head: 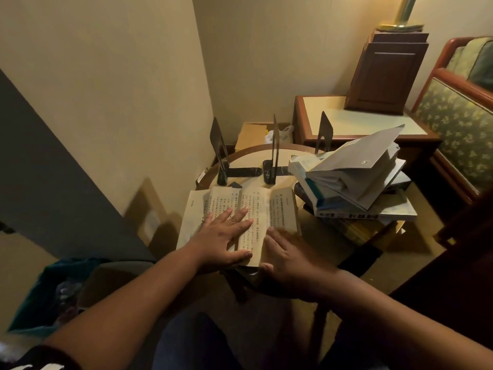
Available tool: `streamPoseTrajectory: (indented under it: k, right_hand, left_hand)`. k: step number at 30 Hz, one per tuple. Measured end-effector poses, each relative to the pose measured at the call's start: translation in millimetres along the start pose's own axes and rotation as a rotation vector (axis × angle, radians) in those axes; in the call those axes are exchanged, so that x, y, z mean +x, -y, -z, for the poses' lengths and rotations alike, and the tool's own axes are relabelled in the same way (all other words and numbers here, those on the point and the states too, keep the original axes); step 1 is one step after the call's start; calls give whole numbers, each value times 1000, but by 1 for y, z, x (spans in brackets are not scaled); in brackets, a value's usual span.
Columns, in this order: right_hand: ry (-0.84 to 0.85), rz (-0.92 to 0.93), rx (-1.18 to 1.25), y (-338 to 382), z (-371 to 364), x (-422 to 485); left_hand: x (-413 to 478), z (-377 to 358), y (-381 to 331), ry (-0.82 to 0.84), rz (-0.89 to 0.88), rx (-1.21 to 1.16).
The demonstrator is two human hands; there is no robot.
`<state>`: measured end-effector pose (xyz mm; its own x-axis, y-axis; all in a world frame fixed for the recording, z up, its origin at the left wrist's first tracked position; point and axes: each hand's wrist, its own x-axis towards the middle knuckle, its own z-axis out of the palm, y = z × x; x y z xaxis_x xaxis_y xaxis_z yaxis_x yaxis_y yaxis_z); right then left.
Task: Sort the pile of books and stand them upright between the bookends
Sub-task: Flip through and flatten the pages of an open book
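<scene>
While the left hand's fingers lie straight and spread, palm down, they press flat on the left-centre pages of the open book. The thumb sticks out toward the gutter at the near edge. The left hand touches paper only and grips nothing. The right hand sits just beside it on the right-hand page. Its fingers are close together, roughly straight and laid flat, the thumb is at the book's near edge, and it is slightly blurred.

The book lies face up at the near-left of the round surface. Its gutter runs away from the person and tilts slightly. The opened spread's long axis goes left-right. Several leaves fan loose on both sides, printed with vertical text columns. The left leaves reach the surface's left edge.

Along the far edge stand three black bookends, upright and apart: left bookend, middle bookend, right bookend. No book stands between them. The right one is behind the pile of books, which is stacked flat and askew at the surface's right edge. The pile's top book is grey-covered, splayed half open and tilted.

Beyond the surface are a cardboard box by the wall corner and a side table carrying a dark wooden cabinet. A patterned sofa is at far right, and a teal bin is on the floor at near left.
</scene>
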<state>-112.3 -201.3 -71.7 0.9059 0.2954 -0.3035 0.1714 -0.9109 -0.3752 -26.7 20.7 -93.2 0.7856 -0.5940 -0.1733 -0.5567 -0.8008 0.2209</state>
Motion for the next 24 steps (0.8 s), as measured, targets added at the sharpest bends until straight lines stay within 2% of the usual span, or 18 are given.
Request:
streamPoseTrajectory:
  k: [2, 6, 13, 15, 19, 24]
  right_hand:
    - [-9, -71, 131, 0, 4, 33]
    - [-89, -81, 254, -3, 11, 70]
    - [-233, -11, 36, -15, -18, 88]
    - [-225, -17, 43, -15, -19, 90]
    - [-212, -41, 76, -12, -20, 95]
    - [-178, -56, 90, -4, -11, 104]
  left_hand:
    - [-1, -1, -2, -17, 2, 2]
    - [-7, -5, -6, -39, 32, -1]
    - [-17, -11, -5, -132, 61, -29]
    - [-18, -14, -6, -207, 129, -44]
    - [-17, -22, -3, -302, 405, -247]
    - [-11, -12, 1, -297, 506, -324]
